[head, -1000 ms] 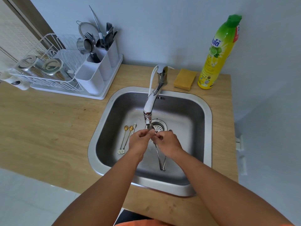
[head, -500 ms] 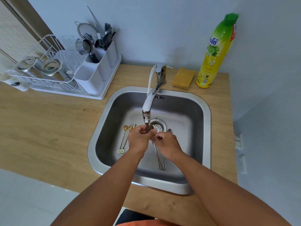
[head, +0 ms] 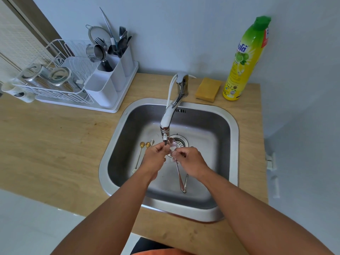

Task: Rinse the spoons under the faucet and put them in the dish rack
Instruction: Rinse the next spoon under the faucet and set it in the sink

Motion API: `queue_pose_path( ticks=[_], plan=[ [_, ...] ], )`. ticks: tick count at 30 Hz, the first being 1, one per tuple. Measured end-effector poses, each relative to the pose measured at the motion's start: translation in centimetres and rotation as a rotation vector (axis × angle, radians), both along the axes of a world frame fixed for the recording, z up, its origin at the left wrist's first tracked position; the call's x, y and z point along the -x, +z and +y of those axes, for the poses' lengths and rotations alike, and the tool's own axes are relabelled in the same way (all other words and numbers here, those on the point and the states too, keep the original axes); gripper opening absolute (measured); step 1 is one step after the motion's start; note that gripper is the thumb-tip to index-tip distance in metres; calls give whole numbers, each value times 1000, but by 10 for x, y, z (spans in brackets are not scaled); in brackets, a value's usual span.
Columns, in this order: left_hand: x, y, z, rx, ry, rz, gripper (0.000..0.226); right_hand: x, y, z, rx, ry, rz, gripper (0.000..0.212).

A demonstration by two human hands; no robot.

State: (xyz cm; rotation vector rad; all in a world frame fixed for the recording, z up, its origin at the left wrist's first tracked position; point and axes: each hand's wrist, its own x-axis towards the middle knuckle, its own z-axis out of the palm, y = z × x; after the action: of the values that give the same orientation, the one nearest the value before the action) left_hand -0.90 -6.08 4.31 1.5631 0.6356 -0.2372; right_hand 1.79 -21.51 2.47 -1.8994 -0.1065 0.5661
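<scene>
Spoons [head: 141, 153] with gold bowls sat on the sink [head: 233, 126] floor, well right of the rack [head: 55, 85]. Your left hand [head: 156, 155] had its fingers curled, pinching a spoon's bowl [head: 173, 143] right under the faucet [head: 168, 118] spout. Your right hand [head: 191, 161] was curled round that same spoon, with two more spoons [head: 183, 179] lying below it.
</scene>
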Motion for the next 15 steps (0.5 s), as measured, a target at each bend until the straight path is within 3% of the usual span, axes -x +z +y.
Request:
queue_pose_path(
  ticks=[3,7,15],
  plan=[
    [2,3,8,93,-41,52,10,-1,3,-3,-40,97,13,27],
    [0,5,13,187,-96,139,35,0,3,-6,0,174,-5,27],
    [-7,17,3,67,-21,146,73,8,1,-2,4,109,-100,26]
  ],
)
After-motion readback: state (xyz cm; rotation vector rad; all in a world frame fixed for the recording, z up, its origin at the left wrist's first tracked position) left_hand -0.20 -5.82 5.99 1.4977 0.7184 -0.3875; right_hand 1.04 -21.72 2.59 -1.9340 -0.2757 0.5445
